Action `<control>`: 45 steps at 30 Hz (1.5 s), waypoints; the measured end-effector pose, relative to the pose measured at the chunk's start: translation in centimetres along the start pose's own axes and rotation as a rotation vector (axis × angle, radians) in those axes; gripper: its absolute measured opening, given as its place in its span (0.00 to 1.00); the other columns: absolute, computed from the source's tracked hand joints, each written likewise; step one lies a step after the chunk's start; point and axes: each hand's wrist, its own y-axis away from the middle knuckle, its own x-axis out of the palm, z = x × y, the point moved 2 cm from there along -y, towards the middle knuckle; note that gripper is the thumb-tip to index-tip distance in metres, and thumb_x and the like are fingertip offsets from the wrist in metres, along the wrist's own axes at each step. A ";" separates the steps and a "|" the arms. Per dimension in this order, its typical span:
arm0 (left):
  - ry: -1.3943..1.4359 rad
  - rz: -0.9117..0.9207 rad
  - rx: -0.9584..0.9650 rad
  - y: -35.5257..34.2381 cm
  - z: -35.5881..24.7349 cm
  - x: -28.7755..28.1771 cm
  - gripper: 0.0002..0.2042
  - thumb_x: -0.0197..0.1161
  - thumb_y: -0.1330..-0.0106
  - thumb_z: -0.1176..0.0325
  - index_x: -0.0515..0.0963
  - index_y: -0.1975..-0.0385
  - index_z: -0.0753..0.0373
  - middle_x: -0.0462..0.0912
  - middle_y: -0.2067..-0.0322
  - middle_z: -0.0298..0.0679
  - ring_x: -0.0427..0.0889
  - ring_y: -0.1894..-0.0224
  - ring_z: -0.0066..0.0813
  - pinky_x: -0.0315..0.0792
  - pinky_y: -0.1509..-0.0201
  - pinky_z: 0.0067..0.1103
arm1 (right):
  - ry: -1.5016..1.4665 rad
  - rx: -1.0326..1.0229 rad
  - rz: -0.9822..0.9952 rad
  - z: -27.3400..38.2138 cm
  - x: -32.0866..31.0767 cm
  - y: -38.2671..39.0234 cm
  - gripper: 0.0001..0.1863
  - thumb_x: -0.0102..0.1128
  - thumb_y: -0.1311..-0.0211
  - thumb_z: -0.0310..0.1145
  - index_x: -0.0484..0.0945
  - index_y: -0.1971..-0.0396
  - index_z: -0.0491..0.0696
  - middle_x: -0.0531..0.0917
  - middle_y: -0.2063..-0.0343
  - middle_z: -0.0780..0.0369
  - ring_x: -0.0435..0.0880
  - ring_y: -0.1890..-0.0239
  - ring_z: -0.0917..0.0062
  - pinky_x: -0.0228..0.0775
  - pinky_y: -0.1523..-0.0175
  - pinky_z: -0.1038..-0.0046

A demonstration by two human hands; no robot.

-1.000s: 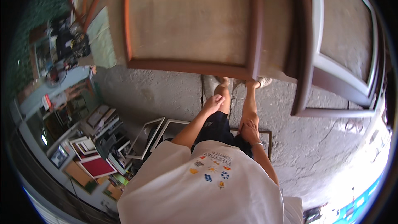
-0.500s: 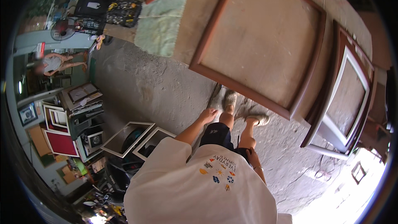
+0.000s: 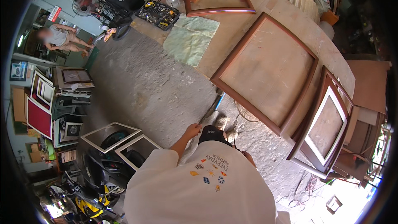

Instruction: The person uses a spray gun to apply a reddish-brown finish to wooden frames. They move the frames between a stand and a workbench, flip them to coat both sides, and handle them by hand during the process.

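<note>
My left hand hangs beside my dark shorts, fingers curled loosely, with nothing visible in them. My right hand is low at my other side, mostly hidden by my white shirt; a dark, thin thing shows beside it, too unclear to name. Ahead to the right, apart from both hands, a large reddish-brown picture frame lies on the brown worktable. Right of it, a white frame rests among other brown frames at the table's end.
A pale green cloth, a black tray of small parts and another brown frame are on the table. At left stand white frames by a motorbike. A person is far left. Cables lie at right.
The view has tilted up and shifted, showing more of the table's far side. My feet appear closer beneath me, and my right hand is more hidden behind the shirt.
</note>
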 end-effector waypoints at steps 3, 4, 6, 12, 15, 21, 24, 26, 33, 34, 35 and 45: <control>0.083 -0.044 -0.013 1.9 4.4 0.7 0.25 0.54 0.31 0.47 0.81 0.57 0.67 0.86 0.64 0.49 0.85 0.64 0.39 0.76 0.55 0.33 | 0.005 0.038 0.078 -1.0 0.5 -1.9 0.30 0.56 0.34 0.50 0.76 0.46 0.36 0.83 0.53 0.45 0.82 0.48 0.56 0.74 0.44 0.64; 0.030 -0.043 -0.050 2.8 6.2 1.3 0.24 0.54 0.31 0.48 0.82 0.57 0.66 0.86 0.64 0.49 0.85 0.64 0.39 0.76 0.55 0.33 | 0.106 -0.042 0.074 -2.8 1.0 -3.2 0.29 0.54 0.34 0.51 0.79 0.49 0.37 0.83 0.54 0.47 0.82 0.48 0.55 0.73 0.44 0.63; -0.109 -0.053 -0.026 4.0 8.0 2.9 0.22 0.54 0.30 0.50 0.82 0.58 0.65 0.86 0.65 0.49 0.85 0.64 0.39 0.76 0.55 0.33 | 0.203 -0.110 0.055 -6.0 1.1 -4.3 0.28 0.53 0.34 0.51 0.81 0.54 0.39 0.84 0.56 0.48 0.81 0.49 0.54 0.72 0.43 0.62; -0.183 -0.285 0.217 5.2 14.5 0.0 0.16 0.55 0.30 0.56 0.82 0.59 0.63 0.85 0.70 0.45 0.85 0.68 0.36 0.76 0.61 0.31 | 0.205 -0.126 0.099 -8.5 3.0 -5.1 0.27 0.50 0.33 0.52 0.84 0.61 0.41 0.84 0.59 0.47 0.82 0.51 0.53 0.73 0.45 0.61; 0.119 -0.547 0.242 6.9 7.6 -2.1 0.11 0.56 0.30 0.63 0.79 0.56 0.62 0.83 0.75 0.41 0.82 0.74 0.32 0.75 0.66 0.27 | 0.147 -0.077 0.063 -7.7 2.6 -3.6 0.27 0.49 0.33 0.54 0.84 0.63 0.42 0.85 0.63 0.47 0.83 0.55 0.52 0.74 0.48 0.60; 0.049 -0.726 0.611 1.0 -9.0 -13.4 0.10 0.54 0.29 0.71 0.75 0.51 0.63 0.78 0.77 0.36 0.75 0.78 0.22 0.71 0.72 0.21 | 0.139 -0.019 0.067 -0.7 4.1 -4.1 0.26 0.46 0.31 0.51 0.83 0.64 0.42 0.85 0.64 0.47 0.83 0.56 0.52 0.74 0.50 0.57; 0.063 -0.672 0.879 -3.1 -20.8 -17.5 0.09 0.55 0.28 0.71 0.77 0.54 0.64 0.80 0.72 0.39 0.76 0.75 0.25 0.71 0.71 0.23 | 0.275 -0.066 0.079 1.0 5.4 -5.3 0.24 0.41 0.28 0.46 0.82 0.64 0.42 0.84 0.63 0.48 0.83 0.57 0.52 0.74 0.50 0.55; -0.009 -0.658 1.015 -6.8 -26.2 -20.1 0.08 0.57 0.31 0.73 0.78 0.56 0.63 0.80 0.71 0.41 0.78 0.74 0.32 0.72 0.70 0.26 | 0.295 -0.015 0.076 5.2 6.7 -6.3 0.22 0.39 0.27 0.41 0.81 0.64 0.42 0.84 0.63 0.47 0.82 0.57 0.50 0.74 0.51 0.55; -0.308 -0.332 1.169 -17.8 -35.6 -23.2 0.08 0.59 0.37 0.73 0.79 0.58 0.61 0.81 0.68 0.43 0.80 0.66 0.43 0.73 0.59 0.34 | 0.057 0.644 -0.107 19.1 11.2 -6.3 0.35 0.39 0.29 0.57 0.75 0.49 0.36 0.78 0.52 0.37 0.76 0.45 0.43 0.67 0.40 0.52; -0.332 -0.293 1.203 -18.9 -36.1 -23.6 0.08 0.59 0.37 0.73 0.79 0.58 0.61 0.81 0.68 0.43 0.80 0.66 0.43 0.73 0.59 0.34 | 0.038 0.672 -0.125 20.7 11.8 -6.3 0.35 0.39 0.29 0.58 0.75 0.48 0.37 0.78 0.51 0.38 0.75 0.45 0.43 0.67 0.39 0.53; -0.324 -0.239 1.158 -20.0 -36.1 -23.8 0.09 0.59 0.36 0.72 0.77 0.58 0.60 0.80 0.68 0.42 0.79 0.66 0.42 0.72 0.60 0.34 | 0.021 0.698 -0.140 22.3 12.3 -6.3 0.35 0.39 0.30 0.58 0.75 0.48 0.37 0.78 0.51 0.38 0.75 0.44 0.43 0.67 0.39 0.53; -0.435 -0.192 1.187 -21.1 -36.9 -25.6 0.10 0.62 0.41 0.72 0.76 0.59 0.60 0.77 0.71 0.37 0.77 0.67 0.35 0.69 0.63 0.30 | -0.153 0.689 -0.078 26.9 15.2 -6.9 0.35 0.38 0.30 0.60 0.77 0.49 0.40 0.79 0.53 0.41 0.77 0.47 0.45 0.68 0.41 0.54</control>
